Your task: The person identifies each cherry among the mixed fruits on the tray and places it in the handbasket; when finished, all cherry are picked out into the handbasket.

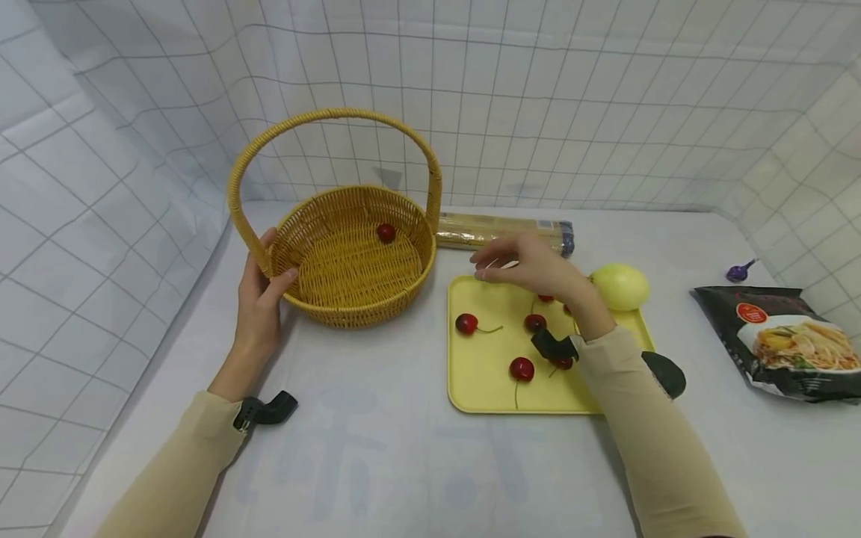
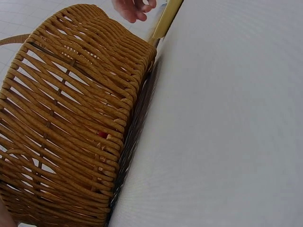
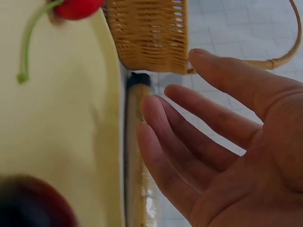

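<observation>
My left hand (image 1: 258,314) grips the left side of a yellow-brown wicker basket (image 1: 350,315) at the foot of its tall arched handle, thumb over the rim. One dark red cherry (image 1: 386,233) lies inside the basket. My right hand (image 1: 534,265) hovers over the far edge of a yellow tray (image 1: 480,392), fingers loosely bent and holding nothing, as the right wrist view shows. On the tray lie several stemmed cherries, among them one at the left (image 1: 466,323) and one near the front (image 1: 522,369). Others are partly hidden by my right arm.
Behind the tray lies a long, clear-wrapped package (image 1: 498,232). A pale yellow fruit (image 1: 619,286) sits at the tray's far right, and a dark oval thing (image 1: 664,373) shows beside my right forearm. Farther right are a black noodle packet (image 1: 780,344) and a small purple object (image 1: 738,272).
</observation>
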### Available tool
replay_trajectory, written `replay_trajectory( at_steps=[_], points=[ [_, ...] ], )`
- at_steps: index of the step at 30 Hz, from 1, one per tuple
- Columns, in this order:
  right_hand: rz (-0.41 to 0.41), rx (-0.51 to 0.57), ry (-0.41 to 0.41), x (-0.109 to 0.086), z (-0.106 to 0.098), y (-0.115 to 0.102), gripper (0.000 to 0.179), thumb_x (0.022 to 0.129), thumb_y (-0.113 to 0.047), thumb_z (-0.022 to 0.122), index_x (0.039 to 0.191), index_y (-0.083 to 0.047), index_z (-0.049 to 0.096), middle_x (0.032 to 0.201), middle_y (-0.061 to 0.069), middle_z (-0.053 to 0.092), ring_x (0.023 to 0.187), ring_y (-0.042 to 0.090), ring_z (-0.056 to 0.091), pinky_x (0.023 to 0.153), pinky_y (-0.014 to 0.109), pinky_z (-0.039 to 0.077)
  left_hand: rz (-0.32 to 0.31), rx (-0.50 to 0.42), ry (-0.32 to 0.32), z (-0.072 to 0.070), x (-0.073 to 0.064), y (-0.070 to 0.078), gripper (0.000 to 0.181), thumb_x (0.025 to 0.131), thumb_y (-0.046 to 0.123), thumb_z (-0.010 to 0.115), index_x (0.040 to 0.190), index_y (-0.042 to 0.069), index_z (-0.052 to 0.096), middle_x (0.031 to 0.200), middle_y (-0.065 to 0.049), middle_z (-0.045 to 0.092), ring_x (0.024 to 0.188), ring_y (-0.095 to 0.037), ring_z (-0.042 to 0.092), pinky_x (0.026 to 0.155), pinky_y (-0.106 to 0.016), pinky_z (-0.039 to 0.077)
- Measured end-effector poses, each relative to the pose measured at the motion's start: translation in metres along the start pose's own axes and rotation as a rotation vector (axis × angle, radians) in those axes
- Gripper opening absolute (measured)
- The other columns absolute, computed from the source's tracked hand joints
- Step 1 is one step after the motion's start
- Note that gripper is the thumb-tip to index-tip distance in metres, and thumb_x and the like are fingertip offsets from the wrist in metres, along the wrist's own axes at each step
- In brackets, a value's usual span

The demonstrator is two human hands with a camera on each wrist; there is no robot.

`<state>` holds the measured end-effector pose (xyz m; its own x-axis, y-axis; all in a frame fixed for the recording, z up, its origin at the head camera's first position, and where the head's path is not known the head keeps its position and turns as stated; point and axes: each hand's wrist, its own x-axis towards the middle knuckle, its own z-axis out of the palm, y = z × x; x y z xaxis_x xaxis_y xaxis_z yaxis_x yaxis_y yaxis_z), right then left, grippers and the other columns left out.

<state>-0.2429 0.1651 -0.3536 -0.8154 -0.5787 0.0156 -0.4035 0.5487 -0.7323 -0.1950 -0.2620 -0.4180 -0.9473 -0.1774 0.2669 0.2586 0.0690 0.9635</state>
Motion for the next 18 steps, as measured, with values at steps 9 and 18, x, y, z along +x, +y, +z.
replay_trajectory(
  at_steps=[9, 18],
  points=[
    [-0.011, 0.121, -0.291, 0.008, 0.021, 0.003, 0.04, 0.09, -0.02, 0.086, 0.126, -0.005, 0.075, 0.118, 0.008, 0.077, 0.105, 0.021, 0.072, 0.093, 0.035, 0.057, -0.004, 0.032, -0.004, -0.001, -0.001, 0.002, 0.068, 0.101, 0.012, 0.058, 0.164, 0.025, 0.037, 0.169, -0.002, 0.034, 0.152, -0.022, 0.034, 0.121, -0.034, 0.027],
    [-0.012, 0.118, -0.329, 0.009, 0.029, 0.0, 0.031, 0.088, -0.017, 0.087, 0.117, -0.008, 0.079, 0.104, 0.004, 0.079, 0.098, 0.02, 0.073, 0.088, 0.032, 0.058, 0.005, 0.027, -0.004, -0.001, -0.001, 0.0, 0.069, 0.1, 0.011, 0.059, 0.164, 0.024, 0.038, 0.169, 0.0, 0.034, 0.152, -0.021, 0.034, 0.119, -0.033, 0.028]
  ],
)
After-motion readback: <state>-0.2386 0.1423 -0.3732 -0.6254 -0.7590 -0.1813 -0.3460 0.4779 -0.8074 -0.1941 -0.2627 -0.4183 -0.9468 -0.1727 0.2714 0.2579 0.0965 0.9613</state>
